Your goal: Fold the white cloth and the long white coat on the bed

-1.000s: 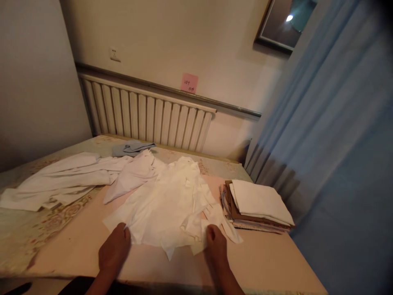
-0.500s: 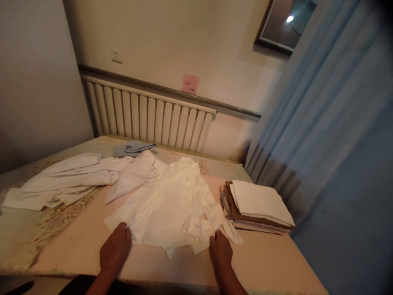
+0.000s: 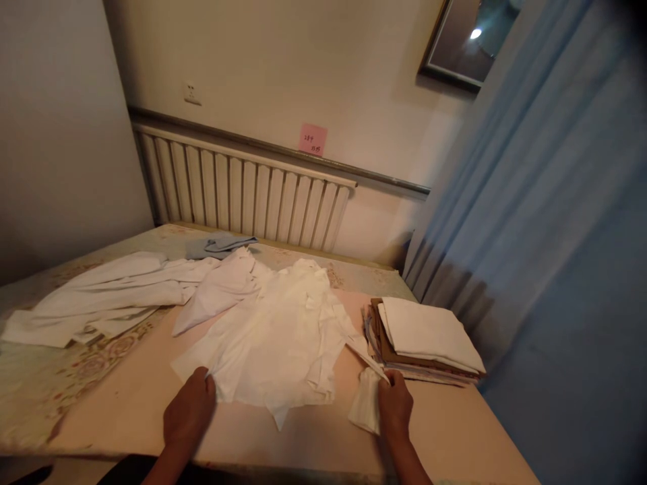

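- The white shirt [image 3: 283, 337] lies spread in front of me on the pink cloth [image 3: 151, 411], its collar end toward the radiator [image 3: 247, 192] and its hem toward me.
- My 2 hands are well apart. My left hand [image 3: 189, 407] has its fingers pinched on the lower left edge of the shirt.
- My right hand [image 3: 397, 404] is clamped on the sleeve [image 3: 361, 347], which runs out from the shirt's right side; a loose flap of white fabric [image 3: 364, 403] hangs just beside my fingers.
- I judge the fabric light, thin and limp: little weight, but quick to crease or slide.
- The best holds, I think, are the hem corners, side seams and cuffs; a pinch at 2 far points should keep it flat.
- The folded stack [image 3: 429, 330] sits near my right hand.
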`<action>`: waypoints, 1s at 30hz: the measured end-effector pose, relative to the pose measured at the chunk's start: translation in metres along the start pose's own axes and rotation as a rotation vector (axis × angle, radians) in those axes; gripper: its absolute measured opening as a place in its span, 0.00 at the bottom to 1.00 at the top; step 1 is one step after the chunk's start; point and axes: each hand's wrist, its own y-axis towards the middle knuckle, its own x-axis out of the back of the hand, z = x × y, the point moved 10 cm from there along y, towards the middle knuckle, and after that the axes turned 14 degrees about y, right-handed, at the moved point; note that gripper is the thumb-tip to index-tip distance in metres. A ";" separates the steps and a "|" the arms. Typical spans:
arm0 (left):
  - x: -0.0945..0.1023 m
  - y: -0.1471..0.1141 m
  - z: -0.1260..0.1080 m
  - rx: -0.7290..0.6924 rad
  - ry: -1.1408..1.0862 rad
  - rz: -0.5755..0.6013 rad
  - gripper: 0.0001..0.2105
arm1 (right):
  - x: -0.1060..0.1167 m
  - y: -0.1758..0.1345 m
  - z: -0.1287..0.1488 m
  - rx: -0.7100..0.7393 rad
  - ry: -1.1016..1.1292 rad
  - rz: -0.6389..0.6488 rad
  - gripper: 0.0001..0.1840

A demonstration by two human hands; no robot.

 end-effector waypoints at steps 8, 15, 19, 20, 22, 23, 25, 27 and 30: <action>0.002 0.000 -0.001 -0.002 0.007 -0.001 0.17 | 0.038 0.005 -0.011 0.156 -0.106 -0.056 0.17; -0.001 0.001 -0.001 0.001 0.025 0.014 0.18 | 0.063 0.010 -0.017 0.214 -0.139 -0.044 0.20; -0.003 0.002 0.001 0.003 0.027 0.014 0.19 | 0.055 -0.004 0.007 0.387 -0.137 0.043 0.19; -0.004 0.003 0.001 0.003 0.027 0.019 0.19 | 0.046 -0.013 0.014 0.435 -0.144 0.104 0.18; -0.004 0.003 0.001 0.006 0.024 0.026 0.19 | 0.021 -0.037 0.023 0.519 -0.163 0.257 0.16; -0.004 0.003 0.001 0.003 0.022 0.029 0.19 | 0.009 -0.051 0.025 0.554 -0.165 0.333 0.14; -0.003 0.003 0.000 0.007 0.019 0.038 0.19 | -0.013 -0.077 0.027 0.587 -0.141 0.474 0.11; -0.001 0.002 0.000 0.006 0.014 0.041 0.19 | -0.026 -0.088 0.022 0.535 -0.089 0.550 0.10; 0.000 0.001 -0.001 0.002 0.019 0.027 0.19 | -0.021 -0.067 0.005 0.351 -0.031 0.463 0.13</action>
